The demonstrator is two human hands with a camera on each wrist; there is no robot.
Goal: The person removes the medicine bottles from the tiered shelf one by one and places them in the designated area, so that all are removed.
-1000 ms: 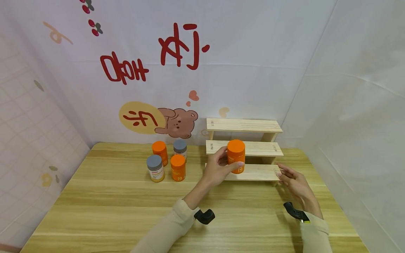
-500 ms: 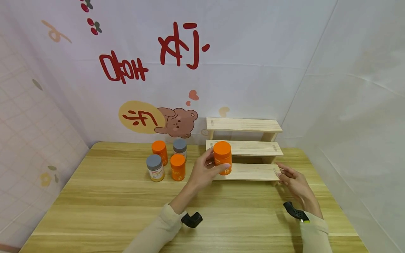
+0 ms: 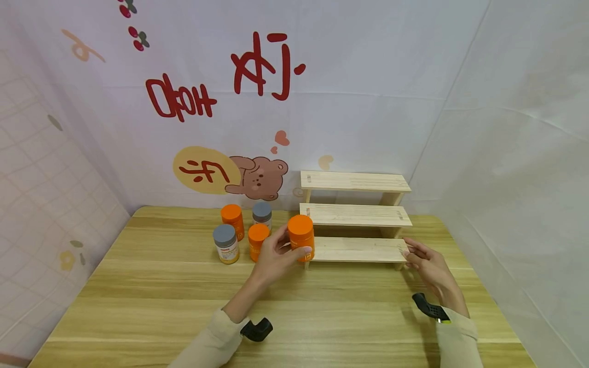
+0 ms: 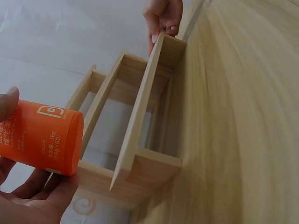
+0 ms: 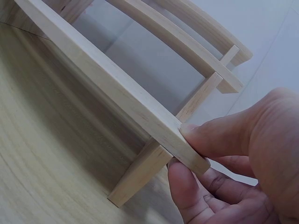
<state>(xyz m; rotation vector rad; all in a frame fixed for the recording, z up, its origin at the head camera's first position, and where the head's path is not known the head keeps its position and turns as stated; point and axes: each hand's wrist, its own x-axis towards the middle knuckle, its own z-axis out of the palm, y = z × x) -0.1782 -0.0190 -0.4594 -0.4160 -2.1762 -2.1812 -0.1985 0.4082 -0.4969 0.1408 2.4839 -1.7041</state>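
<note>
My left hand (image 3: pixel 274 258) grips an orange bottle (image 3: pixel 301 237) by its side, held upright near the left end of a three-tier wooden shelf (image 3: pixel 354 250). In the left wrist view, thumb and fingers wrap the orange bottle (image 4: pixel 44 135), whose printed label shows. At the shelf's right end, my right hand (image 3: pixel 428 266) holds the lowest board. The right wrist view shows that board (image 5: pixel 140 107) pinched at its end between the thumb above and a finger below. No bottle stands on the tiers.
Left of the shelf, two orange bottles (image 3: pixel 232 221) and two grey-lidded bottles (image 3: pixel 225 245) stand grouped on the wooden table (image 3: pixel 175 306). The front orange one is partly hidden by my left hand. A printed white cloth (image 3: pixel 368 102) hangs behind, with more cloth at both sides.
My left hand has carried the orange bottle leftward and slightly down, from in front of the shelf's middle to its left end. My right hand has stayed on the board.
</note>
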